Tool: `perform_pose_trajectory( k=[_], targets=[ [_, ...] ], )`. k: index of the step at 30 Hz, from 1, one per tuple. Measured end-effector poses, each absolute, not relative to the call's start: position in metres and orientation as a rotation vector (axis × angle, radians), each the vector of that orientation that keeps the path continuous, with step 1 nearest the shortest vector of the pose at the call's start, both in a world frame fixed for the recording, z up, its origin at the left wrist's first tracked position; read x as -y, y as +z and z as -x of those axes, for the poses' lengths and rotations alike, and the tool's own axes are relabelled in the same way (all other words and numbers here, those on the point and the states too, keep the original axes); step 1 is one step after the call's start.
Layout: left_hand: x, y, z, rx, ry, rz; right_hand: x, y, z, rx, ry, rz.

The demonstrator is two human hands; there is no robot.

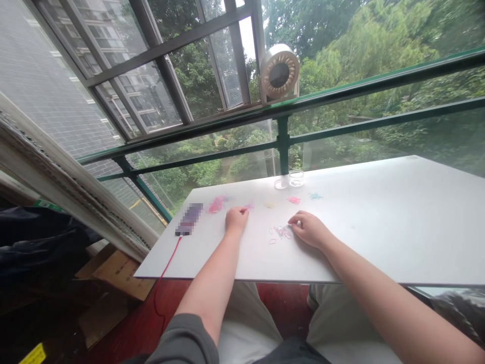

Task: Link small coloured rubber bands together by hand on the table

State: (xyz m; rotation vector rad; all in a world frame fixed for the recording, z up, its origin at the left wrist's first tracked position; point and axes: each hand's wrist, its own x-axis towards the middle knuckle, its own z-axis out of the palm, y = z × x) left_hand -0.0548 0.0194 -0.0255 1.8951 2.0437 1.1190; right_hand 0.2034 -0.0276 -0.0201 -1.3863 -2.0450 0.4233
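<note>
My left hand [236, 219] rests on the white table [364, 227], its fingers curled together beside a small purple pile [249, 206]. Whether anything sits in that pinch is too small to see. My right hand [308, 228] touches the right edge of a loose heap of small, thin pink and pale loops [282, 232], with thumb and fingertips closed. What they hold, if anything, is hidden. Farther back lie a yellow pile [270, 205], a pink-red pile [294, 200] and a teal pile [315, 196]. Left of my left hand is a larger pink and purple bunch [217, 204].
Two clear round dishes [296, 178] stand at the table's back edge. On the left lies a blurred-out phone [189, 219] with a red cable [169, 258] running over the front edge. A round white fan [279, 73] sits by the green railing [341, 93]. Cardboard [119, 270] is on the floor.
</note>
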Motion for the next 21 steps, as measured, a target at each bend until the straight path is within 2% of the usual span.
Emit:
perform_pose_trajectory(
  k=[12, 21],
  targets=[
    [-0.015, -0.025, 0.073, -2.009, 1.163, -1.809, 0.028, -0.022, -0.206, 2.022, 0.445, 1.345],
    [-0.006, -0.026, 0.06, -1.935, 0.973, -2.056, 0.028, -0.021, -0.205, 2.067, 0.415, 1.357]
  ],
)
